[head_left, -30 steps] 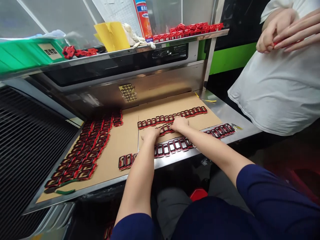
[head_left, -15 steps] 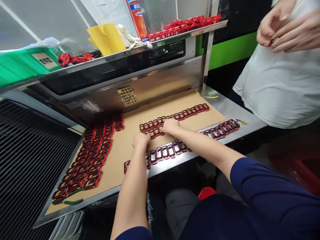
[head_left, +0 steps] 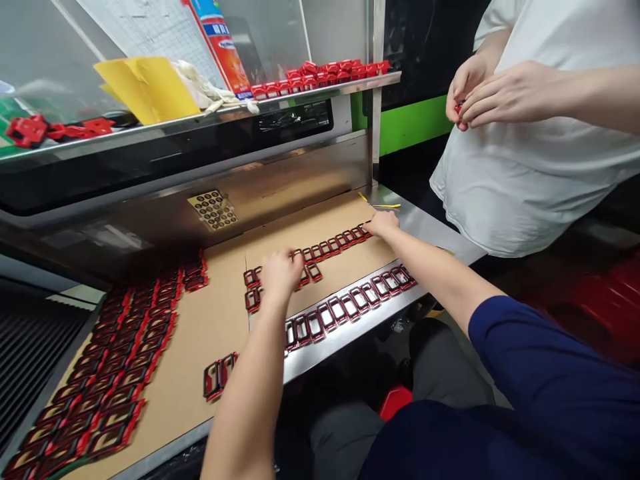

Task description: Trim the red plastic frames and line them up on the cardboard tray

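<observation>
Rows of small rectangular frames, black with red edges, lie on a brown cardboard sheet [head_left: 200, 347]. At the right end of the back row [head_left: 330, 248], my right hand [head_left: 384, 223] has its fingers bent down on the last frame. My left hand [head_left: 281, 270] is curled over the left part of the back row and a shorter second row [head_left: 313, 272]; the hand hides what lies under it, and its fingertips are partly blurred. Nearer me, a front row [head_left: 337, 308] runs along the metal edge. Two frames [head_left: 213, 379] show beside my left forearm.
Several packed rows of frames [head_left: 120, 360] cover the left side. Yellow-handled tweezers or pliers [head_left: 383, 203] lie at the back right. The shelf above holds red parts [head_left: 320, 75], a spray can [head_left: 220, 47] and yellow paper [head_left: 150, 90]. A white-shirted person [head_left: 540, 153] stands at right, handling something small and red.
My right hand has moved right along the back row to its end. My left hand has moved from the second row's left end towards the back row. The view has shifted right.
</observation>
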The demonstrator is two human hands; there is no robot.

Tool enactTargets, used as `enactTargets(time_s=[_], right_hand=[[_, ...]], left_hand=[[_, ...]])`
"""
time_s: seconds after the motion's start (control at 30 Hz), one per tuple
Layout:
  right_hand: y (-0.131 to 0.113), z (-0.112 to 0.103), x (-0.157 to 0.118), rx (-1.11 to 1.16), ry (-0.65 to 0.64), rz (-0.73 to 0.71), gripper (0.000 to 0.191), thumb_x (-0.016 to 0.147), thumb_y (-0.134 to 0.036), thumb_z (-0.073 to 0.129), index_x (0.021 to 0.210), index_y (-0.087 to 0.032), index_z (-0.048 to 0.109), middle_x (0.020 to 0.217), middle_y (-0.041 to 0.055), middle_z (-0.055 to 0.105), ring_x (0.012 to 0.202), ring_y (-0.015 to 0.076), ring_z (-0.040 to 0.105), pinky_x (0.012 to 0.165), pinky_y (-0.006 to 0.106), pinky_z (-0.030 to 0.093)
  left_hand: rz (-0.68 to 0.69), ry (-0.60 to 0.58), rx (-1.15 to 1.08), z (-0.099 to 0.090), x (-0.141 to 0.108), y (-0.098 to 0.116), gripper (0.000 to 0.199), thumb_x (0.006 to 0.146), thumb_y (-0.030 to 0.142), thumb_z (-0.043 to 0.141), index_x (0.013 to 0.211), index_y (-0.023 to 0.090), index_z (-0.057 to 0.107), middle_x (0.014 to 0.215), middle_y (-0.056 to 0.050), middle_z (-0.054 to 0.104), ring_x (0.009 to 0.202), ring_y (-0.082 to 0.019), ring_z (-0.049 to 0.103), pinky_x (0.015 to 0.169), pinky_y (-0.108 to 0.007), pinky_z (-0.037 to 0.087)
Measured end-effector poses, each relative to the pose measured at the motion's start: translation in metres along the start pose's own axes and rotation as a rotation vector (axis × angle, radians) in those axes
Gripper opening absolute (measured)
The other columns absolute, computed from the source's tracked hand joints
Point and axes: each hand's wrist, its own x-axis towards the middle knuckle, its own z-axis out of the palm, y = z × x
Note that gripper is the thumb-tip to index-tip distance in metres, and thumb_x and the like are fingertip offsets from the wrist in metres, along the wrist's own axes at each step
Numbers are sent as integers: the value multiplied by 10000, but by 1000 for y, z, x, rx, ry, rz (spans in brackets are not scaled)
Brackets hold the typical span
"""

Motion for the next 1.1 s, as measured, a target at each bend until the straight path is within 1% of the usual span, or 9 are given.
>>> enactTargets(time_s=[0.13, 0.23, 0.37, 0.47, 0.6, 0.7, 0.8, 0.97, 1.1], right_hand=[[-4, 11, 8, 14, -7, 23, 529, 871, -493, 654, 1215, -92, 660, 1270, 184, 617, 1320, 318, 462, 993, 383, 466], [-7, 14, 16, 17, -9, 42, 524, 893, -495, 661, 1240, -103, 631, 1311, 159, 592, 1286, 282, 509, 1004, 412, 472], [-3, 12, 30, 26, -49, 43, 501, 905, -496, 667, 1232, -118, 636, 1287, 141, 616, 1189, 251, 592, 982, 414, 499], [1, 10, 36, 30, -83, 22, 506, 904, -515, 658, 1220, -120, 653, 1275, 145, 633, 1196, 254, 600, 987, 410, 502], [0, 10, 38, 19, -122, 5, 561, 885, -545, 665, 1219, -94, 665, 1277, 189, 629, 1237, 280, 583, 1012, 411, 489], [-6, 11, 35, 0, -160, 0, 545, 866, -508, 709, 1223, -98, 658, 1282, 174, 626, 1239, 280, 578, 1020, 426, 488], [-11, 11, 29, -22, -188, 3, 486, 907, -479, 678, 1233, -119, 643, 1284, 137, 627, 1210, 258, 592, 1002, 436, 503], [4, -3, 12, -80, -182, 4, 495, 891, -466, 681, 1230, -106, 666, 1273, 179, 632, 1214, 285, 595, 972, 393, 499], [21, -5, -12, -138, -190, -6, 559, 811, -502, 740, 1158, -64, 719, 1200, 254, 651, 1203, 351, 596, 931, 371, 494]], left_hand=[[92, -46, -20, 31, 33, 73, 333, 955, 363, 514, 1168, 192, 705, 1215, -144, 692, 1236, -303, 560, 1034, -447, 463], [107, -72, -36, 54, 44, 106, 335, 962, 411, 577, 1142, 144, 668, 1223, -122, 657, 1209, -277, 578, 1029, -497, 465], [99, -62, -88, 68, 48, 123, 327, 962, 414, 587, 1128, 142, 657, 1231, -102, 641, 1207, -276, 577, 1028, -509, 465], [56, -24, -153, 61, 47, 121, 280, 950, 337, 566, 1126, 155, 685, 1202, -129, 671, 1229, -294, 549, 1033, -491, 458], [25, 99, -264, 28, 27, 99, 340, 910, 228, 489, 1169, 163, 699, 1237, -110, 690, 1263, -289, 514, 1070, -398, 437], [15, 199, -330, -1, -6, 73, 349, 900, 240, 466, 1145, 157, 700, 1234, -87, 692, 1215, -247, 554, 1082, -348, 428], [-32, 307, -439, -24, -43, 42, 362, 889, 325, 466, 1103, 155, 703, 1152, -97, 705, 1076, -241, 618, 987, -359, 493], [-173, 484, -666, -52, -99, -38, 378, 771, 447, 597, 1011, 188, 734, 915, -46, 688, 691, -169, 589, 721, -319, 515], [-289, 621, -723, -65, -129, -101, 309, 735, 412, 654, 949, 204, 737, 795, -5, 655, 630, -147, 520, 686, -308, 473]])
